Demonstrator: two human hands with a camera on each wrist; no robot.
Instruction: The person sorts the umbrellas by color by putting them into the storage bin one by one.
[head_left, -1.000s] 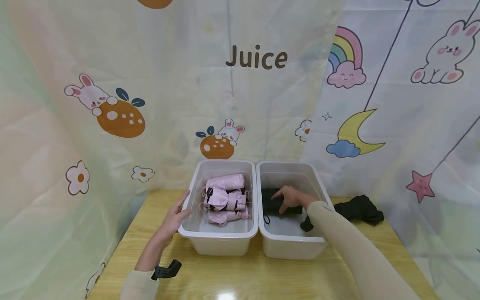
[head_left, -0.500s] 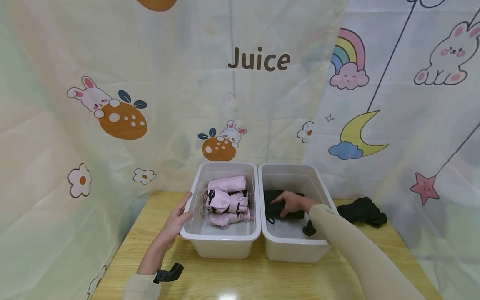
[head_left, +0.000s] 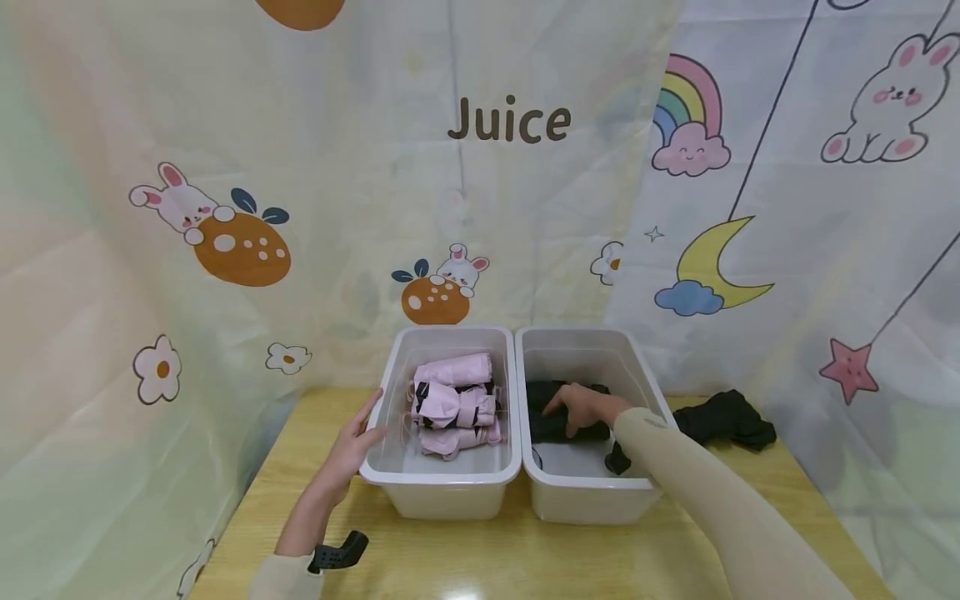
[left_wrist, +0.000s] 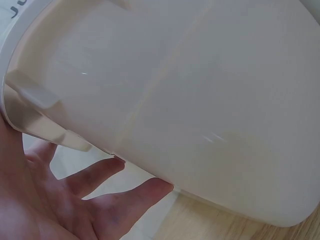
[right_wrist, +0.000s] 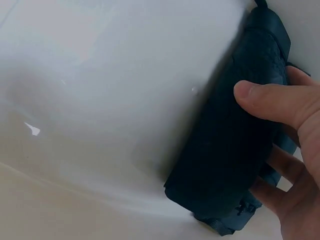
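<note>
My left hand [head_left: 349, 450] holds the left rim of the left white bin [head_left: 441, 478], thumb over the edge. In the left wrist view, its fingertips [left_wrist: 159, 187] touch the outer wall from below. Inside that bin lie three rolled pink umbrellas [head_left: 453, 406] with black patches, one behind another. My right hand [head_left: 587, 407] reaches into the right white bin [head_left: 588, 482] and grips a folded black umbrella [right_wrist: 225, 135]. The thumb lies on its near side, fingers on the far side. Another dark roll [right_wrist: 232, 222] shows partly behind it, mostly hidden.
Both bins stand side by side on a wooden table [head_left: 480, 554]. A small black piece [head_left: 617, 459] lies at the right bin's near right, beside my sleeve. A crumpled black cloth bundle [head_left: 723, 421] lies on the table to the right. Printed curtains [head_left: 337, 208] hang behind and at the sides.
The black umbrella has shifted slightly towards the near side of the right bin, its wrist loop moving with it. My left hand stays on the rim. The head view has shifted slightly.
</note>
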